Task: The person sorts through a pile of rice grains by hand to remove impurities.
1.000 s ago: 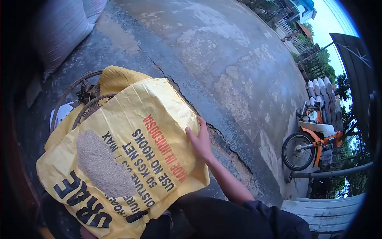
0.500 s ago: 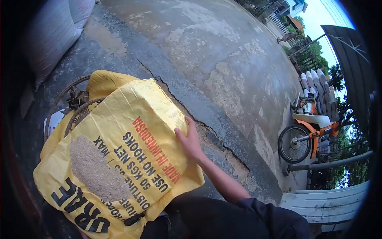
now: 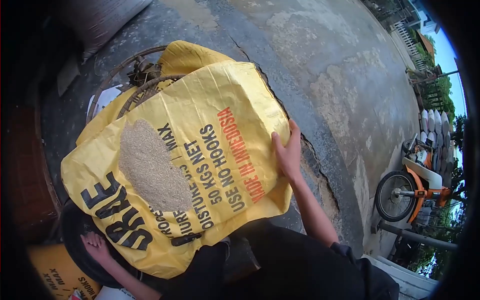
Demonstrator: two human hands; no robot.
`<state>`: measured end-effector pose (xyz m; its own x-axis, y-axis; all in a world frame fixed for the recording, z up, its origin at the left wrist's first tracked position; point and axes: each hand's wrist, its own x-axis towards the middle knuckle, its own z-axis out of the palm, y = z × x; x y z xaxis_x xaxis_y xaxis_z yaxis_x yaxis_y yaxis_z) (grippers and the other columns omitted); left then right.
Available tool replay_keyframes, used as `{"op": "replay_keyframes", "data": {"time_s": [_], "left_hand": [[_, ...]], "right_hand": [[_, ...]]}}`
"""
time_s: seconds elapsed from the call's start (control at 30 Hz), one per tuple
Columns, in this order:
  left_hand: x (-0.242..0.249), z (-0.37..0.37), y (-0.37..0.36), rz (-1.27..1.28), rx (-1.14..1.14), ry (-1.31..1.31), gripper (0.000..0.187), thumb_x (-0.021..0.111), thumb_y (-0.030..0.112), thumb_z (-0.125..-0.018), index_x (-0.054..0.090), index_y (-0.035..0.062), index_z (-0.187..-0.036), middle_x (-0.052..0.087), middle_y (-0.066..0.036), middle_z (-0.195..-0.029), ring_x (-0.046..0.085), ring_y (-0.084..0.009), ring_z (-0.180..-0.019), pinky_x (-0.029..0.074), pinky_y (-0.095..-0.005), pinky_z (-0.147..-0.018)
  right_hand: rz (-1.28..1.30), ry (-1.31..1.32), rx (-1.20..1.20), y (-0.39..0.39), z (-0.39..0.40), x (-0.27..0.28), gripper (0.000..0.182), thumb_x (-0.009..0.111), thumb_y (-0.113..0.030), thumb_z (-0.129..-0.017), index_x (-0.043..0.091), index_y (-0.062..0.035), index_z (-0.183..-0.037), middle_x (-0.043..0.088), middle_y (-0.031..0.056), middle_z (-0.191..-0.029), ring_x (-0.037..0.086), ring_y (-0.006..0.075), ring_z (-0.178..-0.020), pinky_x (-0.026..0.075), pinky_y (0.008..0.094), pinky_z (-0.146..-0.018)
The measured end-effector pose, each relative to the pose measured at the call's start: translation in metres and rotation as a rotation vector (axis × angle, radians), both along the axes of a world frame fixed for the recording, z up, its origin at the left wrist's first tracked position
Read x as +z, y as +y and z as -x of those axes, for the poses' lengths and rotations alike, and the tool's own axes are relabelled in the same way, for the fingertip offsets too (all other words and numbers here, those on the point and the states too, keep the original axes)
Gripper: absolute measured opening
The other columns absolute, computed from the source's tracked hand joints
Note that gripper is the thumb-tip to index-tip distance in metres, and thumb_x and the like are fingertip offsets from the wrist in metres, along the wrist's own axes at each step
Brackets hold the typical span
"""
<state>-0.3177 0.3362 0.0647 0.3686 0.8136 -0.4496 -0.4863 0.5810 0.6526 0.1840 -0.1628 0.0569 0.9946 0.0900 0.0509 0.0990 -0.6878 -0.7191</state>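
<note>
A yellow woven sack (image 3: 220, 105) with black and red print lies spread flat in front of me, with a heap of brownish grain (image 3: 150, 167) resting on it. My right hand (image 3: 286, 150) grips the sack's right edge, fingers curled over it. My left hand (image 3: 96, 246) is under the sack's lower left corner, palm up against a dark round thing; what its fingers hold is hidden.
Woven bamboo baskets (image 3: 131, 82) lie behind the sack on cracked concrete. A grey filled sack (image 3: 105, 17) sits far left. An orange motorbike (image 3: 412, 187) and stacked white sacks (image 3: 432, 122) stand at the right. Another yellow sack (image 3: 57, 272) lies at bottom left.
The view has tilted down and the sack now sits higher and more to the right in it. My left hand has come into view under the sack's corner. My right hand keeps its grip.
</note>
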Motion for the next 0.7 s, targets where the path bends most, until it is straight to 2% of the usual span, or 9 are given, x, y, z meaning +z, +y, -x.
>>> {"op": "replay_keyframes", "data": {"time_s": [0.13, 0.2, 0.27, 0.33, 0.47, 0.57, 0.63, 0.67, 0.7], "left_hand": [[0.045, -0.020, -0.018, -0.023, 0.100, -0.100, 0.040, 0.043, 0.021, -0.112, 0.041, 0.0133, -0.072, 0.030, 0.001, -0.058, 0.022, -0.0102, -0.043, 0.022, -0.0256, -0.039], [0.084, -0.079, -0.052, -0.010, 0.166, -0.045, 0.041, 0.041, 0.022, -0.113, 0.040, 0.0132, -0.073, 0.029, 0.000, -0.058, 0.022, -0.0094, -0.043, 0.020, -0.0261, -0.037], [0.096, -0.116, -0.072, 0.045, -0.116, -0.228, 0.044, 0.039, 0.025, -0.114, 0.039, 0.0128, -0.072, 0.028, 0.001, -0.057, 0.020, -0.0089, -0.042, 0.021, -0.0254, -0.036], [0.109, -0.182, -0.116, 0.097, -0.310, -0.161, 0.046, 0.037, 0.029, -0.114, 0.038, 0.0126, -0.072, 0.028, 0.001, -0.056, 0.019, -0.0082, -0.040, 0.021, -0.0247, -0.036], [0.078, -0.295, -0.213, 0.230, -0.768, 0.235, 0.044, 0.044, 0.036, -0.112, 0.037, 0.0154, -0.073, 0.031, 0.004, -0.056, 0.025, -0.0065, -0.042, 0.022, -0.0236, -0.040], [0.021, -0.339, -0.259, 0.244, -1.078, 0.438, 0.038, 0.043, 0.036, -0.112, 0.055, 0.0078, -0.090, 0.054, -0.003, -0.069, 0.054, -0.0138, -0.056, 0.042, -0.0255, -0.051], [0.003, -0.365, -0.265, 0.208, -1.181, 0.288, 0.050, 0.041, 0.042, -0.112, 0.061, -0.0039, -0.114, 0.067, -0.014, -0.096, 0.069, -0.0237, -0.089, 0.056, -0.0334, -0.079], [0.001, -0.377, -0.264, 0.213, -1.179, 0.290, 0.050, 0.041, 0.042, -0.112, 0.061, -0.0039, -0.114, 0.067, -0.014, -0.096, 0.069, -0.0237, -0.089, 0.056, -0.0334, -0.079], [0.006, -0.389, -0.261, 0.133, -1.130, 0.264, 0.058, 0.039, 0.046, -0.111, 0.056, -0.0075, -0.126, 0.064, -0.019, -0.115, 0.063, -0.0269, -0.109, 0.051, -0.0368, -0.095]], "right_hand": [[0.332, -0.252, 0.076, 0.007, 0.006, 0.008, 0.071, 0.070, -0.024, -0.094, 0.037, 0.0002, -0.152, 0.038, 0.0241, -0.158, 0.040, 0.0414, -0.144, 0.032, 0.0496, -0.119], [0.319, -0.272, 0.121, 0.012, 0.009, 0.013, 0.070, 0.069, -0.026, -0.095, 0.037, -0.0015, -0.152, 0.035, 0.0223, -0.161, 0.037, 0.0407, -0.146, 0.028, 0.0521, -0.121], [0.399, -0.236, 0.246, 0.019, 0.013, 0.018, 0.072, 0.068, -0.028, -0.095, 0.036, -0.0025, -0.154, 0.034, 0.0228, -0.162, 0.035, 0.0402, -0.147, 0.025, 0.0539, -0.122], [0.342, -0.166, 0.266, 0.025, 0.017, 0.012, 0.073, 0.069, -0.029, -0.095, 0.035, -0.0030, -0.154, 0.034, 0.0228, -0.162, 0.035, 0.0397, -0.148, 0.024, 0.0546, -0.122], [0.288, -0.062, 0.277, 0.031, 0.021, 0.004, 0.077, 0.070, -0.032, -0.094, 0.033, -0.0036, -0.155, 0.033, 0.0234, -0.162, 0.036, 0.0391, -0.147, 0.021, 0.0549, -0.123], [0.311, -0.042, 0.287, 0.032, 0.022, 0.002, 0.078, 0.070, -0.034, -0.094, 0.033, -0.0030, -0.155, 0.035, 0.0247, -0.161, 0.037, 0.0397, -0.147, 0.021, 0.0548, -0.123], [0.303, -0.046, 0.293, 0.032, 0.022, -0.002, 0.077, 0.070, -0.034, -0.094, 0.034, -0.0028, -0.155, 0.036, 0.0249, -0.161, 0.037, 0.0398, -0.147, 0.021, 0.0548, -0.123], [0.288, -0.053, 0.286, 0.031, 0.022, -0.003, 0.077, 0.069, -0.034, -0.094, 0.034, -0.0026, -0.155, 0.037, 0.0252, -0.160, 0.037, 0.0399, -0.146, 0.021, 0.0548, -0.123], [0.290, -0.049, 0.287, 0.031, 0.022, -0.003, 0.077, 0.069, -0.034, -0.094, 0.034, -0.0026, -0.155, 0.037, 0.0252, -0.160, 0.037, 0.0399, -0.146, 0.021, 0.0548, -0.123]]}}
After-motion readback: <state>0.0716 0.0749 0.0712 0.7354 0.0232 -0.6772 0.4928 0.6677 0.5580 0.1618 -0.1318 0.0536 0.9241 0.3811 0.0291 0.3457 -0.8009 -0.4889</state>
